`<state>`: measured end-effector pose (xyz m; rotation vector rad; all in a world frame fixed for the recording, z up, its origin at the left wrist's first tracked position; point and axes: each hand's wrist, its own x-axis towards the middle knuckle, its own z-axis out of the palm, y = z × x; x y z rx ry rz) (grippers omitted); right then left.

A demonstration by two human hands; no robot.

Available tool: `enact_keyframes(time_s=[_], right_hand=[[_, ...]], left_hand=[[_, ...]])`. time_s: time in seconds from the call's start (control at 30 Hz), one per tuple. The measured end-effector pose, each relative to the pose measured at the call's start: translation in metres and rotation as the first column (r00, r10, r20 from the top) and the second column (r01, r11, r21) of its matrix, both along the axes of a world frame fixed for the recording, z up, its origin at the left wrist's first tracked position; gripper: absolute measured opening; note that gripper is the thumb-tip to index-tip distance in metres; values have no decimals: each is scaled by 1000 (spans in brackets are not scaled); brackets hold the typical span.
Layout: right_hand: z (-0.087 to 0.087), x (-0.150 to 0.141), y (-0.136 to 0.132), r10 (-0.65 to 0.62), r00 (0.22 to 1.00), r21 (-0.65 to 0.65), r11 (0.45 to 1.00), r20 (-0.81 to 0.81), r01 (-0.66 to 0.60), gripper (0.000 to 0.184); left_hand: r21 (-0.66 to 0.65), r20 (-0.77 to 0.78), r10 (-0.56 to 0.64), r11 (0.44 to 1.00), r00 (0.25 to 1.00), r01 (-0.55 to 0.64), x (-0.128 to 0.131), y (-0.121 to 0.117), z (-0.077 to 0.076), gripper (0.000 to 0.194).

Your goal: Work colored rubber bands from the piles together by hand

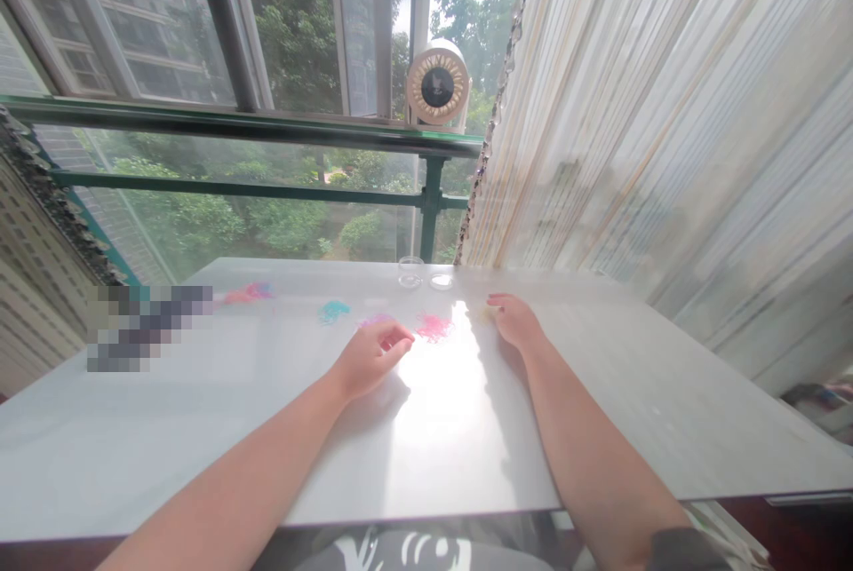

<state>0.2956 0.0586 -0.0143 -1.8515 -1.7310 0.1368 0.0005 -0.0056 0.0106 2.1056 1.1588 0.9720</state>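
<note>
"What are the hands doing?"

"The left hand (pixel 373 356) is half curled, thumb and fingers bent toward each other, just beside the pink pile (pixel 433 327). I can't tell whether anything small is pinched there."

"And the right hand (pixel 514 320)?"

"It's palm down, fingers stretched out to the left at the yellow pile (pixel 486 313), partly covering it. I can't see whether those fingers have hold of any."

"What are the piles made of?"

"Thin little bits, too small and blurred to name. The purple pile (pixel 375 321) is just behind the left hand, partly hidden by it, and the blue pile (pixel 333 312) is farther left, apart from the rest."

"Beyond those?"

"A clear round tub (pixel 410 273) near the table's back edge, with a shallow clear dish (pixel 441 282) just right of it. All of it sits on a white table (pixel 459 456), with a bright strip of sunlight down the middle."

"And past the table?"

"A green railing (pixel 267 189) before the window, a round fan (pixel 438 84) up by it, and a striped curtain (pixel 640 109) on the right."
</note>
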Motion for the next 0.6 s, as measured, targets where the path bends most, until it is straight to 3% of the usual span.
enact_keyframes(time_s=[0.33,0.6], right_hand=[[16,-9,-8,-37,996,125,991,-82,47,21],[8,-5,-4,-39,990,151,987,-135,59,15]], left_hand=[[3,-16,-11,1000,1000,11,0,0,0,20],[16,-14,-32,999,999,32,0,2,-3,20]])
